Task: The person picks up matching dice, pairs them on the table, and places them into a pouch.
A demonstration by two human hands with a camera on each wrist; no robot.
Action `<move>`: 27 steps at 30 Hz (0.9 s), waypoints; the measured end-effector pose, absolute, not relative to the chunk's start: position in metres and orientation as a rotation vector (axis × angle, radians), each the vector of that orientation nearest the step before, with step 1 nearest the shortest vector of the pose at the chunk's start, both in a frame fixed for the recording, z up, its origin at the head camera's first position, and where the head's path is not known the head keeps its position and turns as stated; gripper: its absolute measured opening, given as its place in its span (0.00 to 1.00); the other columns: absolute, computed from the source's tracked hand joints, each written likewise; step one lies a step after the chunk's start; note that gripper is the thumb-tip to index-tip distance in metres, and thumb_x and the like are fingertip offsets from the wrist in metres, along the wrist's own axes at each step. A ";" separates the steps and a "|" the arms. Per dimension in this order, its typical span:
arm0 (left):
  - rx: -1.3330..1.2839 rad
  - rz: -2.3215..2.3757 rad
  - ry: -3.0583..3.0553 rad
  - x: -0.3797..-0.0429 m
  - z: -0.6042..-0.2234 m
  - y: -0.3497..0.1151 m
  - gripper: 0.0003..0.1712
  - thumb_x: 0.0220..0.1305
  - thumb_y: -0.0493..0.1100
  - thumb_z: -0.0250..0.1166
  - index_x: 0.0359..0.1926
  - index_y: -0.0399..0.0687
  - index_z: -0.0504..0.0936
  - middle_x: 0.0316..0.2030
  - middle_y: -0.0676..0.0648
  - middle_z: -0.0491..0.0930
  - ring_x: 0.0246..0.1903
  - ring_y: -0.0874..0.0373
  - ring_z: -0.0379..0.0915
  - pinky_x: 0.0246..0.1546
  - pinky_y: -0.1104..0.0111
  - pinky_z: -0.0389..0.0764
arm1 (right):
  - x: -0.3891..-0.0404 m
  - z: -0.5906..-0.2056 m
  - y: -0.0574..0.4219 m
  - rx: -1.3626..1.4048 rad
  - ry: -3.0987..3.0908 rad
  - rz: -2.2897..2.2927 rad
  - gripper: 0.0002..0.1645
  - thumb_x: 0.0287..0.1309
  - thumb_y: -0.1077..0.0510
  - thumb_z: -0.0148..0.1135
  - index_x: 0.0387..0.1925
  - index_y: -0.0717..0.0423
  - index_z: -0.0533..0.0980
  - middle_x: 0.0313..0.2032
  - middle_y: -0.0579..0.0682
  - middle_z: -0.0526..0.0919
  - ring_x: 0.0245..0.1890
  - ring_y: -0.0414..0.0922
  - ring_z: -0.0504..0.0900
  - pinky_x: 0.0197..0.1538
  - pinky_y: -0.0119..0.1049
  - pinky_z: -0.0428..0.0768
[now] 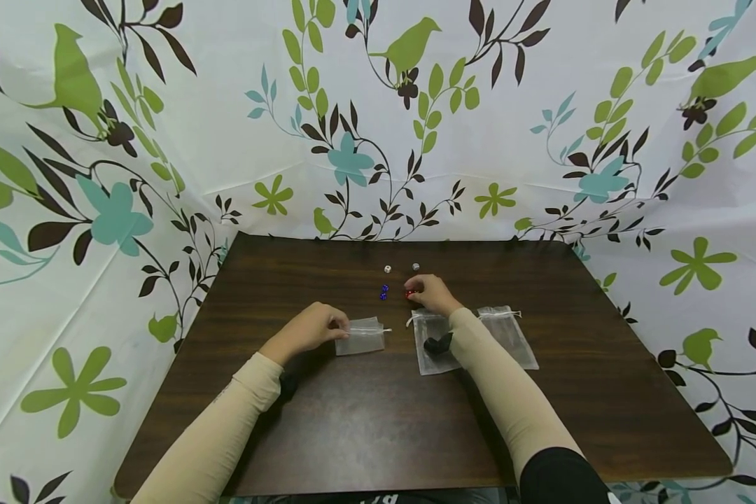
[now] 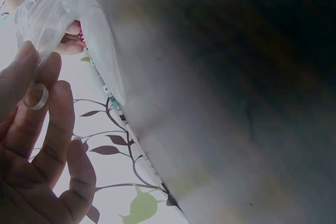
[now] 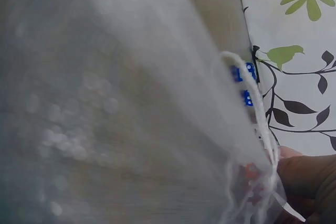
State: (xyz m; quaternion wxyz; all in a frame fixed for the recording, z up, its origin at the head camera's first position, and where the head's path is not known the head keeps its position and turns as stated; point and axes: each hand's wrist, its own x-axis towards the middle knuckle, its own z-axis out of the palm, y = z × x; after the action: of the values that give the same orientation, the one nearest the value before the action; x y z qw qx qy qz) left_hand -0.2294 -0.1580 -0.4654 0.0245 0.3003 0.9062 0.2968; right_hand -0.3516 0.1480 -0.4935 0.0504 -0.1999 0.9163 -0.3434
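While our left hand [image 1: 315,325] is pinching a drawstring bag [image 1: 362,339], probably steadying it, our right hand [image 1: 436,294] is pinching red dice [image 1: 409,295] toward the table's far edge [image 1: 327,246].

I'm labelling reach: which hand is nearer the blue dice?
Right. The right hand is just right of the blue dice; the left hand is farther off, to their left and closer to the wearer.

Red dice [image 1: 409,295] partly hidden by right grip [image 1: 436,294]; right wrist view: foreground pouch [image 3: 142,108] blurred.
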 end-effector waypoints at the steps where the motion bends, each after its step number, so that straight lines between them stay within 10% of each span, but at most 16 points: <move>1: 0.927 0.918 2.803 -0.230 -0.466 -0.158 0.03 0.62 0.42 0.73 0.32 0.53 0.87 0.28 0.58 0.83 0.26 0.67 0.73 0.30 0.69 0.76 | -0.351 -0.494 0.148 -0.605 2.793 -1.045 0.13 0.62 0.68 0.68 0.49 0.65 0.82 0.48 0.59 0.85 0.52 0.56 0.81 0.57 0.50 0.77; 27: 0.924 0.909 2.798 -0.232 -0.469 -0.156 0.03 0.62 0.42 0.73 0.32 0.54 0.87 0.29 0.59 0.83 0.26 0.67 0.73 0.31 0.69 0.76 | -0.349 -0.493 0.149 -0.617 2.844 -1.015 0.12 0.60 0.70 0.68 0.47 0.65 0.83 0.44 0.59 0.87 0.46 0.53 0.83 0.52 0.48 0.78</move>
State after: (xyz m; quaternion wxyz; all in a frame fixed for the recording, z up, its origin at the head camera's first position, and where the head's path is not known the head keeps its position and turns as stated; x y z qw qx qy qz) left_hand -0.2320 -0.1556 -0.4690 0.0290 0.2996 0.9069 0.2947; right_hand -0.3494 0.1489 -0.4934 0.0296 -0.2002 0.9223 -0.3292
